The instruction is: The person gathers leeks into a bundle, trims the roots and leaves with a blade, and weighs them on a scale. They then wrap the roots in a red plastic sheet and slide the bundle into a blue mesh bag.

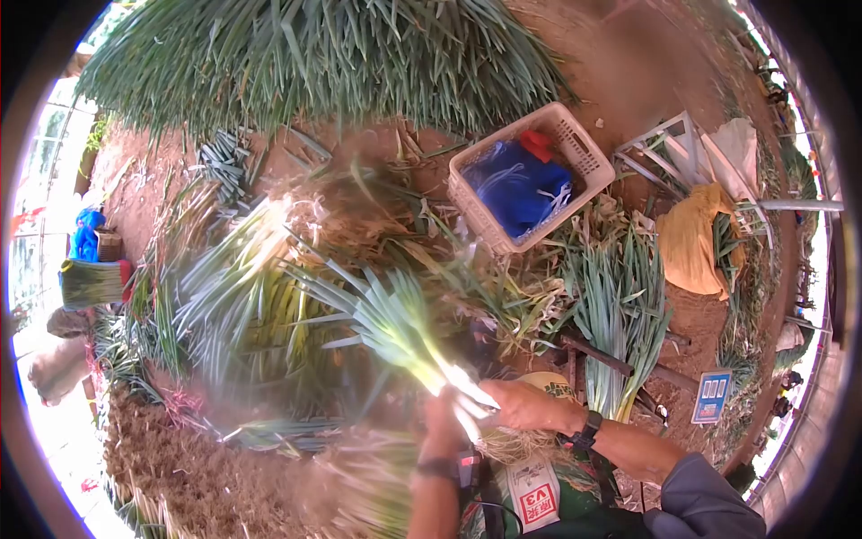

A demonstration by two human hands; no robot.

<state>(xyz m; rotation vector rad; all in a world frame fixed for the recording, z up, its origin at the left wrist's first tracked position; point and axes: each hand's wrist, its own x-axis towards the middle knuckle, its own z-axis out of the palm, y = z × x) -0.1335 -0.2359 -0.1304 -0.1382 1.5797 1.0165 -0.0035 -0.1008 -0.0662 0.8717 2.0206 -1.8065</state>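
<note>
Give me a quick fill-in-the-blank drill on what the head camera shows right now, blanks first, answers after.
1. Both hands, the left hand and the right hand, grip a bunch of green ______.
2. The white plastic basket on the soil holds bags coloured ______.
3. The right wrist wears a black ______.
4. The cloth draped right of the basket is ______.

Missing words: onions; blue; watch; yellow

Ahead: loose leek leaves [269, 296] crowd the ground.
Right: white crate [530, 175] and leek pile [620, 314] block.
Far right: bare soil [628, 72] lies open.
</note>
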